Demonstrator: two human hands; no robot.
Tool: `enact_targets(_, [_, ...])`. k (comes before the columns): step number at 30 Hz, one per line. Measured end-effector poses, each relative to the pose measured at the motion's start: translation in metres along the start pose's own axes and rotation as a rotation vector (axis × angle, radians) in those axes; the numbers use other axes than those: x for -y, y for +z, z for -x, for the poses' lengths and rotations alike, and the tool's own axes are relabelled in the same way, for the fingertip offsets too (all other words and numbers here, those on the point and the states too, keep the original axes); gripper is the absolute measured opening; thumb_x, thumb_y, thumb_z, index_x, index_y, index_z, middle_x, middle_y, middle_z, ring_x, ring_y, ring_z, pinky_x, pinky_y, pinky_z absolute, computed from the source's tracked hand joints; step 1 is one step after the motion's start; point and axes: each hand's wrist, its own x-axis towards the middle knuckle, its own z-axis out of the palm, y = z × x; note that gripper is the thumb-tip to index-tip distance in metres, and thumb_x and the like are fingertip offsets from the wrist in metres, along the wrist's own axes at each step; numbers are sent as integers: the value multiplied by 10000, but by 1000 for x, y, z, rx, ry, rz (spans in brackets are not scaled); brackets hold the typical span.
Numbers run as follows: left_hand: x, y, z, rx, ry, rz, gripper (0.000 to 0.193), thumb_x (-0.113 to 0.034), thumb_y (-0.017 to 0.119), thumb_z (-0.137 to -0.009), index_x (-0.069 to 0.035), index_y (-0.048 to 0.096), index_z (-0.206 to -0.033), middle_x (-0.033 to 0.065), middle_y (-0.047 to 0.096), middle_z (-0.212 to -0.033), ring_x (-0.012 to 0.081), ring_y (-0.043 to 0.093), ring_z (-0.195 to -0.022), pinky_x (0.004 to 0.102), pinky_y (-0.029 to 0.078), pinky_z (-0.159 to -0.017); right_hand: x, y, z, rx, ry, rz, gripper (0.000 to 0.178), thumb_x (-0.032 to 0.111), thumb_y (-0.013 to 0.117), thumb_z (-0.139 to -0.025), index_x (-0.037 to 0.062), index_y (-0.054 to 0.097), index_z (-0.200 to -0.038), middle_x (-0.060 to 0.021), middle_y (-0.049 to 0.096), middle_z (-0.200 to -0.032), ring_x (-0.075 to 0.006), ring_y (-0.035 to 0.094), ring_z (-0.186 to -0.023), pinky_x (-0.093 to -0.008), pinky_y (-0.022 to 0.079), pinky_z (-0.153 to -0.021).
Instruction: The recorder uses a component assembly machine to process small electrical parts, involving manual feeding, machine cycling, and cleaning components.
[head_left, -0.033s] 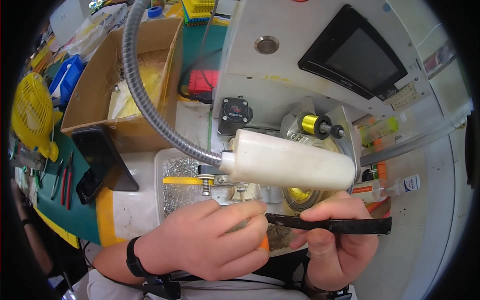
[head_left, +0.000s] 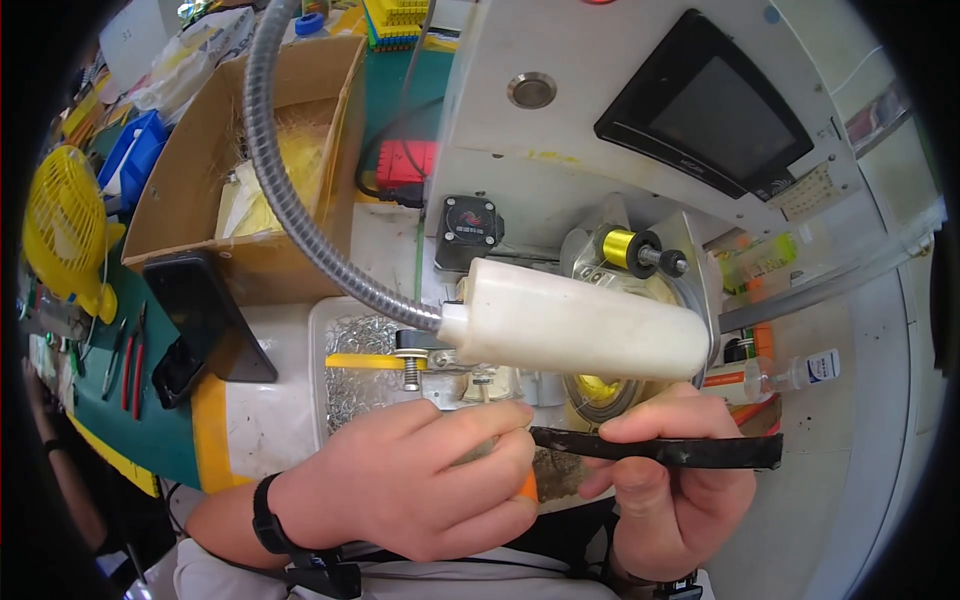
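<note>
My right hand (head_left: 690, 490) pinches a long, narrow black tool (head_left: 715, 453) between thumb and fingers. The tool lies nearly level, its wider end sticking out to the right, and its exact kind does not show. My left hand (head_left: 430, 480) is closed at the tool's thinner left end, knuckles up. A bit of something greyish shows between its fingers, but what they grip is mostly hidden. Just above both hands hangs a white cylindrical lamp head (head_left: 590, 322) on a bent metal gooseneck (head_left: 275, 190). Beneath the left hand an orange piece (head_left: 528, 487) peeks out.
Behind the lamp stands a grey machine with a black screen panel (head_left: 712, 110), a motor (head_left: 468, 230) and a yellow wire spool (head_left: 627, 248). To the left are a clear tray (head_left: 320, 360) of shiny metal bits, a phone (head_left: 210, 310), a cardboard box (head_left: 180, 215) and a yellow fan (head_left: 65, 220).
</note>
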Motion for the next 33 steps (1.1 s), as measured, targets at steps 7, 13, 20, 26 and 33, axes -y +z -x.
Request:
enact_targets(7, [-1,3,-1,-21,2,-11,135,-246,709,-770,-179,592,-779,41,709,-1035,236,756,-987,273,409,-502,-5,-2,2,25,-107,52,432,394,724,-1058,-35,670,-1057,-82,693,-793,-107,642,-614,-228,498,-600])
enact_targets(13, [-1,3,1,-3,-11,-18,151,-258,725,-753,-172,605,-784,41,723,-1027,230,751,-965,287,425,-523,-21,-6,7,80,-284,147,415,384,801,-1004,-12,695,-1062,-77,714,-809,-149,655,-631,-252,505,-596])
enact_targets(20, [-4,2,6,-22,-56,-9,208,-259,783,-746,-146,651,-862,45,773,-1070,211,699,-834,305,450,-538,-29,-11,7,151,-367,99,409,384,818,-982,8,681,-1068,-83,686,-801,-203,656,-622,-293,514,-563])
enact_targets(26, [-1,-1,5,-39,-95,-55,339,-161,854,-655,-135,669,-937,1,788,-1087,202,667,-811,320,457,-584,-43,6,13,-534,-672,-288,368,415,601,-1074,68,542,-969,-64,589,-763,-232,618,-673,-314,474,-601])
enact_targets(33, [-7,9,-9,-62,-140,-95,282,-69,801,-688,-135,694,-940,-5,789,-1070,226,651,-853,388,484,-766,-107,-54,63,310,-255,582,237,301,821,-887,111,710,-975,-57,659,-908,-296,598,-723,-434,435,-683])
